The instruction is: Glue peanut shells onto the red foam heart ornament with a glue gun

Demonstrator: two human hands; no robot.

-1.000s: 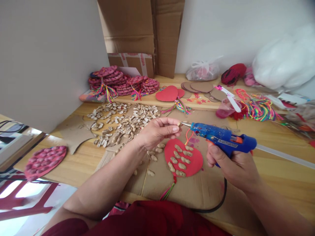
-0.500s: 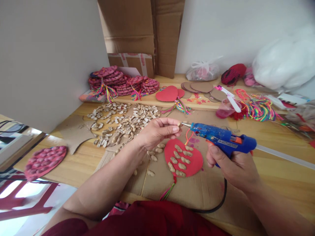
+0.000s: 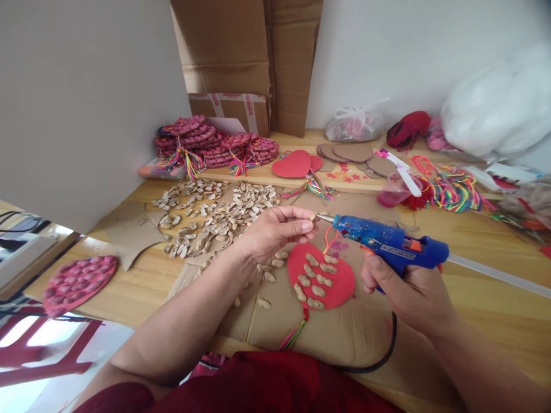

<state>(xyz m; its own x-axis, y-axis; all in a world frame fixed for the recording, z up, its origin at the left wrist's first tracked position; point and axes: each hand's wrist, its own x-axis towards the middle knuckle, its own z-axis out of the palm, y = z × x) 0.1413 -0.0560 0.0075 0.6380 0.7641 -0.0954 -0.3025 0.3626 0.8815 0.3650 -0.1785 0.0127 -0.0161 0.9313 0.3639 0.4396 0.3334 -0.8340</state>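
My left hand (image 3: 282,229) pinches a peanut shell (image 3: 314,217), mostly hidden by the fingertips. Against it rests the metal nozzle of a blue hot glue gun (image 3: 370,232), which my right hand (image 3: 407,289) grips by the handle. A clear glue stick (image 3: 495,274) sticks out of the gun's back. Below the hands, a red heart (image 3: 340,292) lies flat on cardboard, with several peanut shells (image 3: 324,280) in slanting rows on it. An orange cord loop (image 3: 329,240) shows at its top and a colourful tassel (image 3: 294,335) at its bottom.
Loose peanut shells (image 3: 228,215) spread over the left middle of the table. Finished pink hearts (image 3: 189,135) are stacked behind them; another decorated heart (image 3: 81,281) lies at left. Cardboard cutouts (image 3: 350,151), a plastic cup (image 3: 390,192) and bright cords (image 3: 456,186) lie at the back right.
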